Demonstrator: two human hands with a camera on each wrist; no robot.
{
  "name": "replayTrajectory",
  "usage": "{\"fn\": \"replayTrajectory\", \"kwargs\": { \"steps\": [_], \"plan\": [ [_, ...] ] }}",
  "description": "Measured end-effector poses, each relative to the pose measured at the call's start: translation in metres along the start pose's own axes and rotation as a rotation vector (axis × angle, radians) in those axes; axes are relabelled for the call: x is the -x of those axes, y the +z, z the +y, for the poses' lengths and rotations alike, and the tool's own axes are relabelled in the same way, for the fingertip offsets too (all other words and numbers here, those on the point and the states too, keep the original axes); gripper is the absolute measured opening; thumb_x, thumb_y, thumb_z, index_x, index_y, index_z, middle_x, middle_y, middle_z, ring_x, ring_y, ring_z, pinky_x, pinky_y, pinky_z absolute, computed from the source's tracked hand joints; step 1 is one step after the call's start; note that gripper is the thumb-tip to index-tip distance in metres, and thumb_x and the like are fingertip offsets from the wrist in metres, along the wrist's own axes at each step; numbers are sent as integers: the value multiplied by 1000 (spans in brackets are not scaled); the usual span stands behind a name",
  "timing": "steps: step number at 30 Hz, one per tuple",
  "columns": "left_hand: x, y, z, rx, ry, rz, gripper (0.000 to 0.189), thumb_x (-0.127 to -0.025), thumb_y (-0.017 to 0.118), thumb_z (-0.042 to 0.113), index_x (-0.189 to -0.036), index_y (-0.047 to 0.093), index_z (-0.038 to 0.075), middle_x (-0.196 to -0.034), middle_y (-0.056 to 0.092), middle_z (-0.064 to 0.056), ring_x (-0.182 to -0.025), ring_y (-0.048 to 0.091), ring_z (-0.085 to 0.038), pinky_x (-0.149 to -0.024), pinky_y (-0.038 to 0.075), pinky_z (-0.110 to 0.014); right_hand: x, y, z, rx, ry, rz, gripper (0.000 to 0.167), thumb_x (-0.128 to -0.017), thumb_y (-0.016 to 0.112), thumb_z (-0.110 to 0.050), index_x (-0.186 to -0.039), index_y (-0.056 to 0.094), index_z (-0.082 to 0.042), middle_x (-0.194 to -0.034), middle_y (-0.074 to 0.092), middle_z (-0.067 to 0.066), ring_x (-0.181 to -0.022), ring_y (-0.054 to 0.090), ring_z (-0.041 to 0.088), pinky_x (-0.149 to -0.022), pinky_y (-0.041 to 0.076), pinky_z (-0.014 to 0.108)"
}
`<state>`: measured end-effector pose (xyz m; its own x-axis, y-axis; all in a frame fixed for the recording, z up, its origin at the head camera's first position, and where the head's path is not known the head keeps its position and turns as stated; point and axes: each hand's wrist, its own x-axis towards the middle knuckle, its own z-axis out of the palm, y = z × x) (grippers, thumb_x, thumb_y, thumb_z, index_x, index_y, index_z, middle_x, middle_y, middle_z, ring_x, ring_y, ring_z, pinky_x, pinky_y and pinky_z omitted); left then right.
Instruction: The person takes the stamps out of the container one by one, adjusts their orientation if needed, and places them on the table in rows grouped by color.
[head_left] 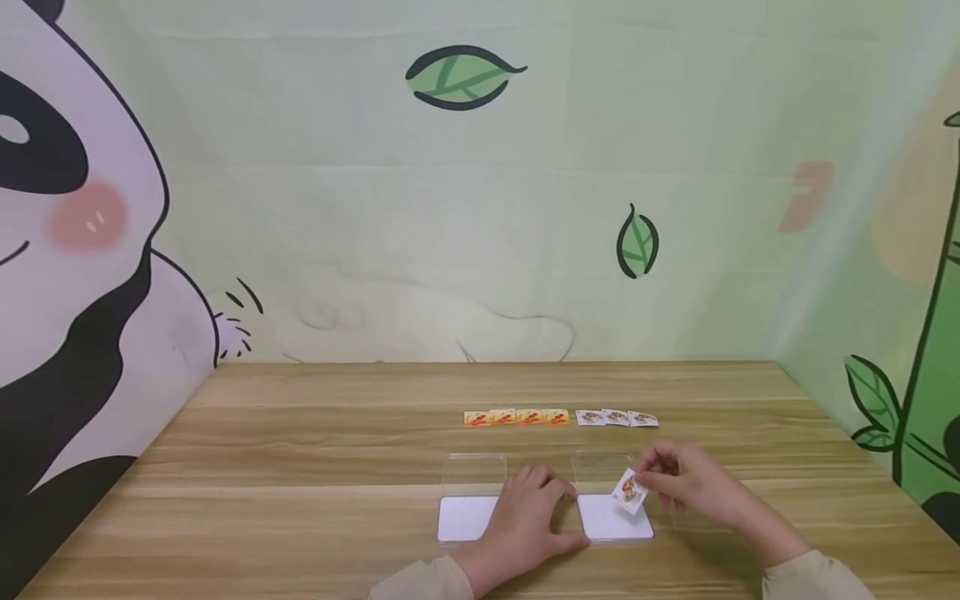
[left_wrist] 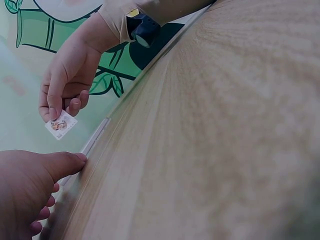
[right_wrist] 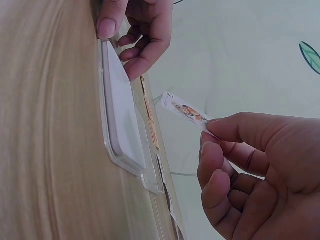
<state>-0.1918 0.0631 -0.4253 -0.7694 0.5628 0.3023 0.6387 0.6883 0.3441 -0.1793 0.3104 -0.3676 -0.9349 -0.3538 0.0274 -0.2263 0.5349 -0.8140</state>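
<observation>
My right hand (head_left: pixel 690 483) pinches a small white square card (head_left: pixel 628 492) between thumb and fingers. A brownish picture is printed on the card, which is tilted above the right clear plastic case (head_left: pixel 615 525). That case lies with its transparent lid folded back and a white base in front. My left hand (head_left: pixel 521 517) holds the left side of this case, thumb at the near corner and index finger farther back. A second clear case (head_left: pixel 465 518), also opened, lies to the left, partly hidden by the left hand. In the right wrist view the card (right_wrist: pixel 187 114) appears nearly edge-on.
Behind the cases lies a row of several orange-yellow picture cards (head_left: pixel 517 417). Beside it to the right are three white picture cards (head_left: pixel 617 417), slightly overlapping. All rest on a wood-grain table (head_left: pixel 262 483) before a panda-and-leaf backdrop (head_left: pixel 337 208).
</observation>
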Motion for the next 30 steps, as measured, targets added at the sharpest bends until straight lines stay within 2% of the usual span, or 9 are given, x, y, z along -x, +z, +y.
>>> {"fn": "replayTrajectory", "kwargs": {
  "steps": [13,19,30],
  "plan": [
    [2,-2,-2,-1,18,1,45,-75,76,50,-107,65,21,-103,58,7,-101,51,-12,-93,42,-31,-1,-5,4,8,13,18,19,-94,58,-13,-97,57,5,-75,56,4,-58,51,6,-47,45,23],
    [2,-2,0,-4,20,-20,44,-76,74,52,-107,65,21,-102,57,7,-102,51,-11,-93,42,-31,0,-11,8,2,33,50,18,-94,57,-10,-97,56,8,-73,54,3,-57,50,6,-47,45,23],
    [2,-2,-1,-24,23,-1,44,-76,75,52,-106,65,21,-103,57,8,-103,51,-12,-94,42,-31,-5,-21,1,3,67,114,21,-94,57,-11,-100,54,9,-71,52,2,-59,49,6,-48,44,23]
  ]
}}
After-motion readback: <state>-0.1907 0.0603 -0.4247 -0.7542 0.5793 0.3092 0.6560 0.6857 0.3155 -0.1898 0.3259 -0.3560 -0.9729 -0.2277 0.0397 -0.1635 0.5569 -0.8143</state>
